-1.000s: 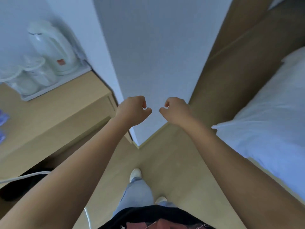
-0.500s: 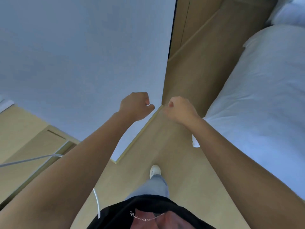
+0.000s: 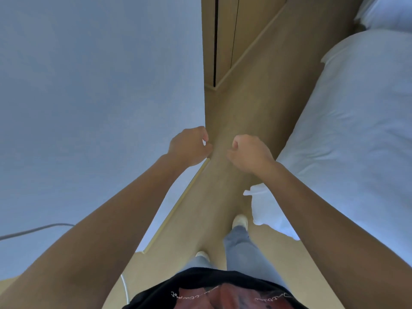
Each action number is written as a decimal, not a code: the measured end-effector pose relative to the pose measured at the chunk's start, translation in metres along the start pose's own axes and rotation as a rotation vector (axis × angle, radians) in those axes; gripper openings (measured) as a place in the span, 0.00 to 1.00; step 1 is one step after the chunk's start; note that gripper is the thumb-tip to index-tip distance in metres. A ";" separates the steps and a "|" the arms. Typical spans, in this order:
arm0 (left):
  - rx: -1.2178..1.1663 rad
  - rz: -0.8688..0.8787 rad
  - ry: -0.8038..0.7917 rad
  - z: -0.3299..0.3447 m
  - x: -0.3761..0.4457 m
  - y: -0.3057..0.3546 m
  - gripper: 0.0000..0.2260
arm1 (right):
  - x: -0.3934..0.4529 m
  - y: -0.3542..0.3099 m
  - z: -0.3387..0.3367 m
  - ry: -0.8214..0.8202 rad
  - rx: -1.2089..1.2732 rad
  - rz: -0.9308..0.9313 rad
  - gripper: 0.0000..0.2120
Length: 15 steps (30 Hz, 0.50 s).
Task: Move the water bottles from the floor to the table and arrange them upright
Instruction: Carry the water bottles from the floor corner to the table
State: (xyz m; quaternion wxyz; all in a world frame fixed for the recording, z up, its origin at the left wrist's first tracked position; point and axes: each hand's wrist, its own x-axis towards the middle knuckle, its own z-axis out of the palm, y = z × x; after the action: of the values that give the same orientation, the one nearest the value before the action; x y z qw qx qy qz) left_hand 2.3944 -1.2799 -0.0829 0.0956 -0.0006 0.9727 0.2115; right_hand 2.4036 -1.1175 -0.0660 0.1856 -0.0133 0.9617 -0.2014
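Note:
No water bottle and no table appear in the head view. My left hand (image 3: 189, 147) and my right hand (image 3: 249, 153) are held out side by side at chest height, a small gap between them. Both have loosely curled fingers and hold nothing. Below them runs a strip of light wooden floor (image 3: 236, 121).
A pale wall (image 3: 100, 97) fills the left side, ending at a corner just above my left hand. A white bed (image 3: 356, 130) lines the right. Wooden doors (image 3: 225, 41) stand ahead. A grey cable (image 3: 33, 230) crosses at lower left. My feet (image 3: 239, 220) are on the floor.
The view has swung right: the desk with the kettle and tray has left the frame, and the bed and wooden doors now fill more of it. Both hands stay empty and raised.

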 end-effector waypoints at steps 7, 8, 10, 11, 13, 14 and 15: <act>0.021 -0.070 0.029 0.001 0.115 0.046 0.08 | 0.114 0.037 -0.044 -0.035 -0.024 -0.059 0.14; 0.030 -0.075 0.027 0.003 0.130 0.052 0.08 | 0.128 0.041 -0.051 -0.046 -0.022 -0.064 0.14; 0.052 -0.085 0.016 0.005 0.157 0.062 0.09 | 0.157 0.049 -0.065 -0.072 -0.032 -0.079 0.13; 0.055 -0.094 0.017 0.006 0.171 0.066 0.10 | 0.171 0.052 -0.071 -0.082 -0.039 -0.092 0.12; 0.034 -0.123 0.017 0.007 0.198 0.070 0.13 | 0.199 0.058 -0.084 -0.090 -0.043 -0.121 0.12; 0.016 -0.136 0.009 0.008 0.211 0.071 0.13 | 0.212 0.060 -0.089 -0.094 -0.048 -0.134 0.13; -0.004 -0.147 -0.006 0.010 0.224 0.072 0.12 | 0.226 0.062 -0.095 -0.097 -0.056 -0.146 0.13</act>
State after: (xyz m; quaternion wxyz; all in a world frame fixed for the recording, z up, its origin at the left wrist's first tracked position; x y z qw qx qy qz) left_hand 2.1731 -1.2009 -0.1043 0.1140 -0.0715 0.9693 0.2058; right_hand 2.1618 -1.0468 -0.0895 0.2166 -0.0982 0.9533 -0.1863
